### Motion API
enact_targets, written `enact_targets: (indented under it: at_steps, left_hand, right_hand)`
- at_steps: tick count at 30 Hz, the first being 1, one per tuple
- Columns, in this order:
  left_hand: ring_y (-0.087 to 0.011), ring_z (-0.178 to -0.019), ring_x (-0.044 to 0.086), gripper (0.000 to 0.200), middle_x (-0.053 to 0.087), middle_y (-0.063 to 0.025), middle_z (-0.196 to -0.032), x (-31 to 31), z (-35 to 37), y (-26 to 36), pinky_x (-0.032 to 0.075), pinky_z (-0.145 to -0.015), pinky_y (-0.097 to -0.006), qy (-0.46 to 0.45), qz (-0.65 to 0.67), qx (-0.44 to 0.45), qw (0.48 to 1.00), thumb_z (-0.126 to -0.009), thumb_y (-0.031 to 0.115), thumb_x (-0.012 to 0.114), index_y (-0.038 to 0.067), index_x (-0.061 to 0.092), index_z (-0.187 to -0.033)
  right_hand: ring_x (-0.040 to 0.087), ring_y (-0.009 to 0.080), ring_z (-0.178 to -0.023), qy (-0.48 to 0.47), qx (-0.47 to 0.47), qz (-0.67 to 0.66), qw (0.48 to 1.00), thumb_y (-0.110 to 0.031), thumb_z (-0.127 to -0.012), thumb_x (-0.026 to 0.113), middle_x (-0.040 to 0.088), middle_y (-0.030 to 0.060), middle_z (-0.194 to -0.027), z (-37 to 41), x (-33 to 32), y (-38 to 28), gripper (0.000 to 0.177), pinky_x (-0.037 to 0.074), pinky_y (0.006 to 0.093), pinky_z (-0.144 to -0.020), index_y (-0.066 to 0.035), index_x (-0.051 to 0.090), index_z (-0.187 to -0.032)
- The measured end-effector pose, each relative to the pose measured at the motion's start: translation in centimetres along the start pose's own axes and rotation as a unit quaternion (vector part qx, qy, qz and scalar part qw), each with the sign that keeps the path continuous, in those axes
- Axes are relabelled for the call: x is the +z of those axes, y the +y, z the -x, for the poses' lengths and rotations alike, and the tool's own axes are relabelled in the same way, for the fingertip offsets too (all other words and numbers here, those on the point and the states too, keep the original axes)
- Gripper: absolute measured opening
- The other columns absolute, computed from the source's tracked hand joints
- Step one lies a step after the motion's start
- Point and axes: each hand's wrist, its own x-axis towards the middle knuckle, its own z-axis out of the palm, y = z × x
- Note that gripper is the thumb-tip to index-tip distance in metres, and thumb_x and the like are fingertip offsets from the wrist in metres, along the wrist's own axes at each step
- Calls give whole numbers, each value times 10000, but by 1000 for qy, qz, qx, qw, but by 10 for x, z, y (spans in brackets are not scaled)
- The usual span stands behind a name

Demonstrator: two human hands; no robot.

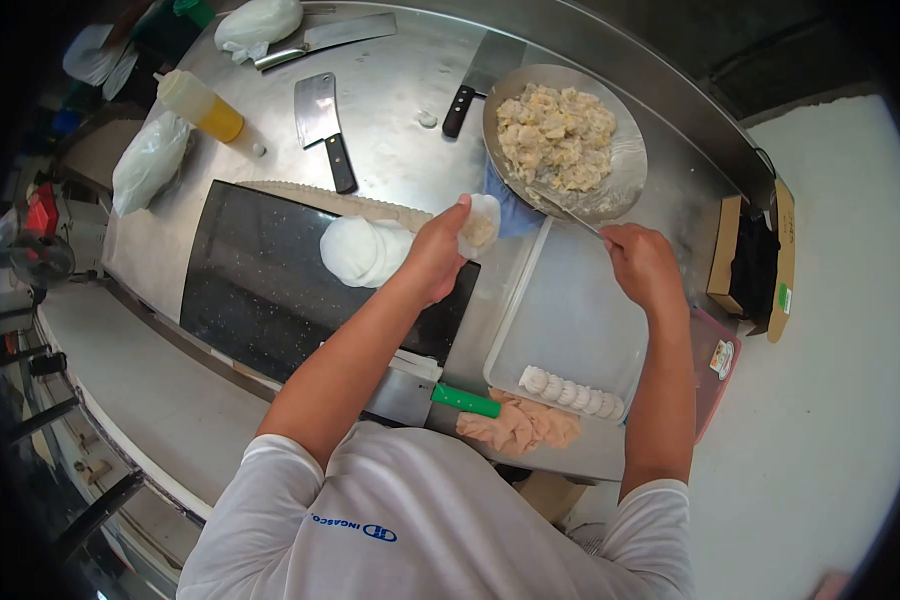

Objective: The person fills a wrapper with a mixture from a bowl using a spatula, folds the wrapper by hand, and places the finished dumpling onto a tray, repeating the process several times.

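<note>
Left hand (438,252)'s pinching a wrapper (483,213) with some filling (480,236) on it, right hand (646,266)'s gripping a thin utensil (576,219) at the bowl (627,165).

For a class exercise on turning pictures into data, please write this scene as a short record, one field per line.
Left hand: holds a round wrapper with filling on it
Right hand: grips a thin tool, its far end at the bowl
Bowl contents: chunky pale mixture
Black board: bears overlapping white discs
Tray: row of pleated pieces at near end
Bottle: yellow liquid inside
</note>
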Motion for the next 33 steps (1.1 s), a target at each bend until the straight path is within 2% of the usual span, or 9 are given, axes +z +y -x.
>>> enact_targets:
  at_steps: [2,5,9,11,19,25,27,31,33]
  left_hand:
    - [-188,-1251,569,565,614,-67,-1360,6,0,3,407,-1083,-358,0,26,-12,1000,-1065,490,491,40,517,-1406]
    - [-205,-1218,613,596,632,-94,-1332,13,4,9,472,-1059,-370,-11,42,-37,998,-1067,534,443,33,531,-1378]
    - [-223,-1177,652,630,655,-110,-1295,8,6,7,534,-1020,-371,-98,47,-78,991,-1067,568,396,27,542,-1357]
    - [-223,-1180,650,639,654,-109,-1296,10,11,3,533,-1022,-370,-89,33,-71,993,-1067,574,390,25,545,-1353]
    - [-228,-1161,650,659,645,-110,-1299,16,30,3,544,-984,-376,-93,-37,-45,994,-1063,594,384,34,546,-1372]
    - [-257,-1188,654,753,634,-156,-1330,-7,39,3,543,-1027,-363,-161,88,-89,979,-1057,618,345,-32,514,-1397]
    - [-274,-1184,657,765,630,-169,-1335,-9,43,4,542,-1030,-368,-200,131,-113,965,-1056,622,337,-37,506,-1406]
    - [-280,-1232,631,742,615,-166,-1364,-8,50,2,522,-1060,-385,-172,117,-78,975,-1062,603,350,-33,495,-1416]
    - [-276,-1290,592,714,594,-164,-1401,-2,58,6,483,-1099,-409,-71,112,8,991,-1066,579,370,-23,476,-1437]
  right_hand:
    - [686,349,-827,24,2,-128,992,-37,-878,645,703,150,-880,14,-13,-2,213,538,425,-739,-76,759,-1054]
    - [672,308,-778,9,-14,-175,984,-32,-875,676,679,122,-857,33,-20,-15,196,530,386,-701,-76,758,-1048]
    - [649,278,-758,62,-59,-187,979,-33,-854,700,644,92,-860,52,1,-27,200,527,383,-681,-89,759,-1037]
    - [626,264,-735,65,-61,-100,991,-17,-854,711,605,91,-875,57,6,-28,198,511,376,-653,-81,759,-1035]
    - [635,267,-789,94,-63,-92,989,-29,-798,728,600,68,-860,65,5,-45,217,522,393,-675,-119,763,-992]
    - [623,284,-793,107,-39,-148,982,-6,-779,740,598,86,-871,77,-14,-46,244,517,397,-697,-116,759,-996]
    - [635,290,-804,91,-94,-113,985,-9,-783,740,604,90,-883,76,-10,-48,243,523,397,-697,-116,759,-1001]
    - [645,313,-799,100,-96,-105,985,-13,-790,741,611,101,-875,68,-25,-47,224,528,412,-695,-113,753,-990]
    - [661,344,-806,138,-9,-78,987,-55,-820,732,630,126,-878,56,-36,-39,161,531,442,-708,-109,746,-971]
